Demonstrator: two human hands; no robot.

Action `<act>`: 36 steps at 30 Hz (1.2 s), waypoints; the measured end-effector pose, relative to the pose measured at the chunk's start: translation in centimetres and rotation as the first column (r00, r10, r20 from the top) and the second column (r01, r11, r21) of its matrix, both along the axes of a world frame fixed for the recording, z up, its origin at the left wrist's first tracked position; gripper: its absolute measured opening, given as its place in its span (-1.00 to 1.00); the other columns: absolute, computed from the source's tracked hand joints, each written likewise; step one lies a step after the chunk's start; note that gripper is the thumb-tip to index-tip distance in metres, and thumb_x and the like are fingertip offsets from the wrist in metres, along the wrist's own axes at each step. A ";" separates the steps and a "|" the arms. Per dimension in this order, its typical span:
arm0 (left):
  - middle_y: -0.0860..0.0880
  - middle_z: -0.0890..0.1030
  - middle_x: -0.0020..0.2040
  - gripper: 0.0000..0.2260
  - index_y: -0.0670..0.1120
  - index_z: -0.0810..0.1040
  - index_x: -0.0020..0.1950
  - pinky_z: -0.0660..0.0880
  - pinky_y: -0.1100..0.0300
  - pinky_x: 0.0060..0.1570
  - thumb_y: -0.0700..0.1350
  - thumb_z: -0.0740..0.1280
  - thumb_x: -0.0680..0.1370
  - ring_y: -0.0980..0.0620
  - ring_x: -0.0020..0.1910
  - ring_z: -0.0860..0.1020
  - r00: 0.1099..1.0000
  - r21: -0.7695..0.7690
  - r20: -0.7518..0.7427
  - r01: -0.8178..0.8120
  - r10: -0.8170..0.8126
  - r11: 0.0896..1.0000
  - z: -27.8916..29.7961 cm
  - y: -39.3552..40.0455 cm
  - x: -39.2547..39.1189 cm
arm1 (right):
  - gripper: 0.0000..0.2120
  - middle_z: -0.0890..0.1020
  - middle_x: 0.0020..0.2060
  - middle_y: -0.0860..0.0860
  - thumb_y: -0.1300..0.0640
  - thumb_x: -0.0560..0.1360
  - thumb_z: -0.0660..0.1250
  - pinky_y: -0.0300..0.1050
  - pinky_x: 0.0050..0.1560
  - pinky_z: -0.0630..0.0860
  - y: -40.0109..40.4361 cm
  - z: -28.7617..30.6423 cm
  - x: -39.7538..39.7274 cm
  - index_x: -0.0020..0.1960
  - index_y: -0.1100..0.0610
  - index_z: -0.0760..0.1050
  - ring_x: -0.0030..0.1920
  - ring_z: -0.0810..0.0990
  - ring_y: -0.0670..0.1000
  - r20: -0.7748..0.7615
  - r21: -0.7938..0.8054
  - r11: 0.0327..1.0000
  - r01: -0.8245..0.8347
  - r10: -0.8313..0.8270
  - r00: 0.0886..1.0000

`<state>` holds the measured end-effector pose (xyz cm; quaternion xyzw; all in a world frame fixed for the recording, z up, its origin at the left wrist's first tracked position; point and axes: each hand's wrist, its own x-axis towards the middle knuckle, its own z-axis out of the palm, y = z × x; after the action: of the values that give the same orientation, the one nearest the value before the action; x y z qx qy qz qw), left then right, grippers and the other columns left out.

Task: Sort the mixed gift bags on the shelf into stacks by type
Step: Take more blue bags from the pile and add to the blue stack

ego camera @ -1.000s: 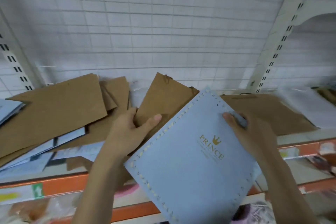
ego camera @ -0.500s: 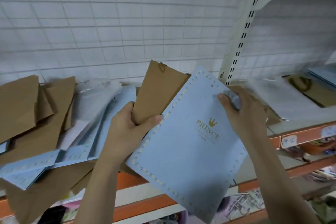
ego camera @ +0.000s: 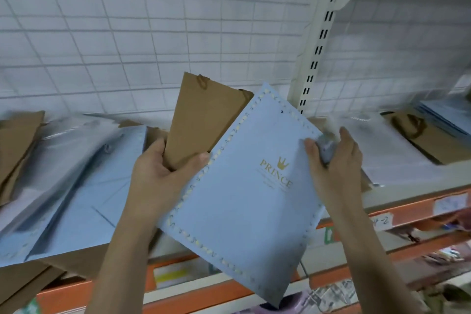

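Brown bags, far left (ego camera: 17, 150): lying flat at the 9 o'clock edge of the frame, overlapping one another on the shelf.
White bag, left (ego camera: 76, 135): lying at 9 o'clock, a twisted cord handle showing at its top; blurred.
Pale blue bags, left (ego camera: 84, 199): lying flat from 8 to 9 o'clock, overhanging the shelf front, covering further brown bags below.
Left hand (ego camera: 163, 176): gripping the lower end of the brown kraft bag, thumb curling over its front face, fingers wrapping behind.
Brown kraft bag (ego camera: 201, 120): standing tilted just left of centre, pointing to 12 o'clock, rope handles showing at its top edge; tucking behind the blue bag's left edge.
Blue "PRINCE" bag (ego camera: 244, 199): being held in the air at centre, in front of the shelf, turned with its corners toward 12 and 6 o'clock; carrying a gold crown, gold lettering and a pale stitched border.
Right hand (ego camera: 334, 168): pinching the blue bag's corner at 3 o'clock, thumb pressing on the front face, fingers curling behind.
Shelf upright (ego camera: 316, 41): rising toward 1 o'clock, slotted, cream-coloured.
White bag, right (ego camera: 387, 160): lying flat at 3 o'clock; blurred.
Brown bag, right (ego camera: 428, 140): lying beside it at 3 o'clock, dark handles on top.
Blue stack, far right (ego camera: 451, 115): lying at the 3 o'clock edge.
Shelf lip (ego camera: 407, 204): orange, running along from 4 to 7 o'clock.
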<state>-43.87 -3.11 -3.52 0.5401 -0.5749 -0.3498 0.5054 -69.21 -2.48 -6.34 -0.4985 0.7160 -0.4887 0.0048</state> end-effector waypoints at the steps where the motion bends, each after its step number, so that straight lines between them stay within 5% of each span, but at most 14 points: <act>1: -0.13 0.62 -0.17 -0.68 -0.06 0.51 -0.11 0.53 -0.03 -0.29 0.04 0.54 0.31 -0.14 -0.20 0.60 1.000 0.002 0.004 -0.018 0.018 1.000 -0.1 0.0 -1.2 | -0.17 0.27 0.40 0.22 -0.22 0.39 0.20 0.09 0.38 0.19 0.0 -0.3 -1.0 0.46 0.28 0.11 0.41 0.20 0.18 0.039 0.020 1.000 0.000 -0.001 0.999; 5: 0.10 0.61 -0.16 -0.80 0.11 0.47 -0.13 0.47 0.24 -0.30 -0.02 0.48 0.38 0.13 -0.21 0.59 0.990 0.003 -0.037 -0.133 0.133 0.991 -0.8 0.5 -6.8 | -0.06 0.34 0.36 0.19 -0.40 0.33 0.20 0.18 0.32 0.35 0.3 -1.7 -6.3 0.44 0.24 0.11 0.36 0.33 0.19 0.197 0.060 0.995 -0.079 0.066 0.978; 7: 0.12 0.61 -0.19 -0.81 0.10 0.47 -0.14 0.47 0.32 -0.37 -0.04 0.47 0.39 0.25 -0.32 0.58 0.980 -0.005 -0.063 -0.187 0.187 0.982 -1.1 1.1 -9.8 | -0.20 0.54 0.14 0.12 -0.36 0.37 0.24 0.03 0.02 0.52 0.7 -2.1 -9.1 0.33 0.22 0.23 0.14 0.53 0.15 0.265 0.097 0.984 -0.149 0.119 0.957; 9: 0.14 0.59 -0.23 -0.82 0.09 0.46 -0.16 0.43 0.38 -0.44 -0.06 0.46 0.41 0.32 -0.39 0.54 0.968 -0.013 -0.091 -0.237 0.235 0.971 -1.2 1.7 -12.6 | -0.46 0.56 -0.15 -0.03 -0.20 0.45 0.27 -0.13 -0.22 0.42 1.1 -2.1 -11.4 0.24 0.17 0.32 -0.12 0.55 0.05 0.281 0.148 0.963 -0.227 0.179 0.943; 12: 0.12 0.58 -0.23 -0.82 0.08 0.44 -0.17 0.39 0.28 -0.37 -0.02 0.45 0.41 0.26 -0.36 0.53 0.953 -0.005 -0.085 -0.293 0.291 0.956 -1.5 2.2 -15.4 | -0.52 0.53 -0.22 -0.12 -0.12 0.45 0.32 -0.18 -0.29 0.39 1.1 -1.9 -13.9 0.20 0.17 0.34 -0.20 0.53 -0.03 0.316 0.134 0.950 -0.282 0.229 0.921; 17: 0.13 0.57 -0.24 -0.83 0.07 0.44 -0.17 0.37 0.26 -0.36 -0.04 0.43 0.43 0.26 -0.35 0.53 0.945 0.002 -0.094 -0.315 0.314 0.949 -1.3 2.0 -17.5 | -0.45 0.57 -0.01 -0.26 0.05 0.43 0.42 -0.50 -0.19 0.46 0.5 -1.5 -15.9 0.31 0.00 0.23 -0.07 0.57 -0.34 0.467 0.064 0.867 -0.494 0.411 0.782; 20: 0.11 0.57 -0.22 -0.85 0.06 0.44 -0.17 0.38 0.26 -0.36 -0.03 0.42 0.45 0.20 -0.30 0.53 0.948 0.003 -0.093 -0.307 0.306 0.952 -1.2 1.1 -18.4 | -0.37 0.59 0.12 -0.18 0.08 0.42 0.43 -0.14 0.10 0.56 -0.4 -1.5 -16.8 0.36 -0.08 0.16 0.09 0.60 -0.18 0.537 -0.004 0.816 -0.578 0.490 0.687; 22: 0.13 0.58 -0.20 -0.86 0.07 0.45 -0.15 0.39 0.28 -0.35 -0.03 0.41 0.45 0.26 -0.32 0.54 0.956 0.025 -0.103 -0.273 0.274 0.962 -1.5 0.3 -18.9 | -0.35 0.61 0.13 -0.15 0.07 0.42 0.44 0.11 0.18 0.52 -0.9 -1.6 -17.5 0.37 -0.12 0.16 0.12 0.61 -0.09 0.573 -0.029 0.831 -0.556 0.469 0.672; 25: 0.08 0.62 -0.15 -0.86 0.03 0.49 -0.05 0.48 0.16 -0.26 0.02 0.39 0.46 0.14 -0.20 0.60 0.971 0.069 -0.100 -0.212 0.218 0.975 -2.0 -0.9 -20.4 | -0.38 0.64 0.09 -0.11 0.08 0.40 0.46 0.18 0.16 0.52 -1.3 -1.9 -19.1 0.35 -0.06 0.24 0.08 0.63 -0.03 0.604 -0.060 0.869 -0.492 0.423 0.675; 28: 0.01 0.57 -0.25 -0.85 -0.01 0.46 -0.16 0.36 0.20 -0.34 0.04 0.28 0.53 0.04 -0.28 0.51 0.981 0.052 -0.034 -0.190 0.192 0.980 -2.0 -1.8 -22.5 | -0.49 0.66 0.03 -0.10 0.06 0.37 0.49 0.19 0.12 0.54 -1.4 -2.1 -21.8 0.24 -0.04 0.36 0.04 0.64 -0.02 0.614 -0.066 0.913 -0.402 0.355 0.705; 32: 0.03 0.54 -0.30 -0.84 0.02 0.45 -0.19 0.30 0.26 -0.40 0.04 0.24 0.55 0.11 -0.36 0.47 0.989 0.057 -0.025 -0.146 0.148 0.988 -1.7 -2.4 -25.9 | -0.50 0.66 0.00 -0.15 0.07 0.39 0.46 0.08 0.07 0.57 -1.6 -1.4 -26.1 0.28 -0.06 0.37 0.01 0.64 -0.06 0.564 -0.075 0.942 -0.328 0.311 0.765; 36: 0.04 0.57 -0.25 -0.84 0.01 0.48 -0.17 0.38 0.23 -0.33 0.05 0.26 0.55 0.10 -0.28 0.51 0.982 0.088 -0.078 -0.162 0.169 0.983 -2.0 -2.9 -31.0 | -0.55 0.63 -0.10 -0.24 0.04 0.42 0.43 -0.25 -0.18 0.55 -1.7 -0.9 -31.9 0.26 -0.08 0.37 -0.13 0.62 -0.23 0.472 -0.053 0.958 -0.283 0.273 0.838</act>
<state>-74.88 -6.00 -5.49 0.5908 -0.4911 -0.3523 0.5345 -101.07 -4.14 -7.21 -0.4621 0.6176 -0.5829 0.2554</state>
